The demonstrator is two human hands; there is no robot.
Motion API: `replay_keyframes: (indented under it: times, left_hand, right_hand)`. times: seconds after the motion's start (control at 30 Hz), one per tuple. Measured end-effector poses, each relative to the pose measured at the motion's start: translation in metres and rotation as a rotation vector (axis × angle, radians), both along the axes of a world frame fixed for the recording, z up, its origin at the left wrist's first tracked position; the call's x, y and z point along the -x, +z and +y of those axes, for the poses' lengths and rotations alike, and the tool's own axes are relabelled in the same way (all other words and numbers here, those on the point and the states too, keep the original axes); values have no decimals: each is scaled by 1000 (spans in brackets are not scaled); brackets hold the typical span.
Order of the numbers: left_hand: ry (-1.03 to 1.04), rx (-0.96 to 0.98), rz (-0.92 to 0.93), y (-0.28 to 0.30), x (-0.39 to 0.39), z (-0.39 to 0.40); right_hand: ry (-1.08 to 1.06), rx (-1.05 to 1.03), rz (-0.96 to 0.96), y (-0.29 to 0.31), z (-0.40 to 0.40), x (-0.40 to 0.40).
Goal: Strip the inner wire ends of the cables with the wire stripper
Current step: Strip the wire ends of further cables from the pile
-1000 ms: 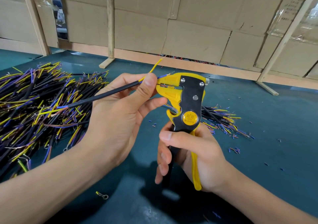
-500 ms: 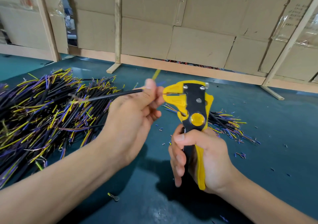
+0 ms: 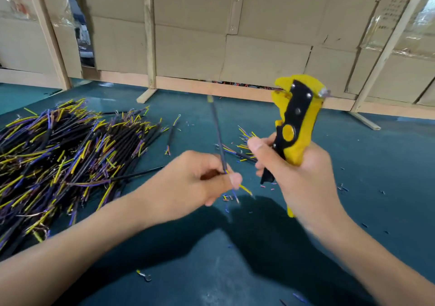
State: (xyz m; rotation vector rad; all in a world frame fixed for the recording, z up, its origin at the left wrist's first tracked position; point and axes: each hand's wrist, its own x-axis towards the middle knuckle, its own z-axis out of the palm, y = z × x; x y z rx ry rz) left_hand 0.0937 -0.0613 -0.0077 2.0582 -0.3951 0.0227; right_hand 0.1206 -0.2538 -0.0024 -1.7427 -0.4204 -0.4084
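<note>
Left hand (image 3: 188,183) pinches a black cable (image 3: 217,136) upright, its yellow and blue wires (image 3: 242,189) sticking out below the thumb. Right hand (image 3: 299,171) grips the stripper (image 3: 297,119), head up, apart from the cable. Likely next: turn the unstripped end to the jaws, feed one wire squarely, squeeze. Pile (image 3: 58,155) waits left on the tabletop (image 3: 388,164).

Counted on the desk (image 3: 353,164)
Two hands, one wire stripper (image 3: 297,122), one held cable (image 3: 217,136), two cable piles: large (image 3: 58,159), small (image 3: 242,145).
</note>
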Motion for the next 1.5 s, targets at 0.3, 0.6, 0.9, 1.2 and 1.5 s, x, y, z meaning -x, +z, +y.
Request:
replay_keyframes:
  times: [0.3,0.6,0.9,1.2,1.5]
  left_hand:
    - [-117,-159,45,-7,17,-20]
    - [47,-863,-539,-5,-4,10]
    - [634,-1186,44,-3,-22,62]
    - [460,-820,-403,11,-7,38]
    - [125,-585,-734,13,7,22]
  right_hand:
    - [352,79,120,11,-7,2]
    - [-306,94,-563,28,-29,-8]
    - [-444,969,-169,5,-54,-62]
    - [-396,1144,-217,-3,-59,-73]
    - [139,34,-4,8,-18,-22]
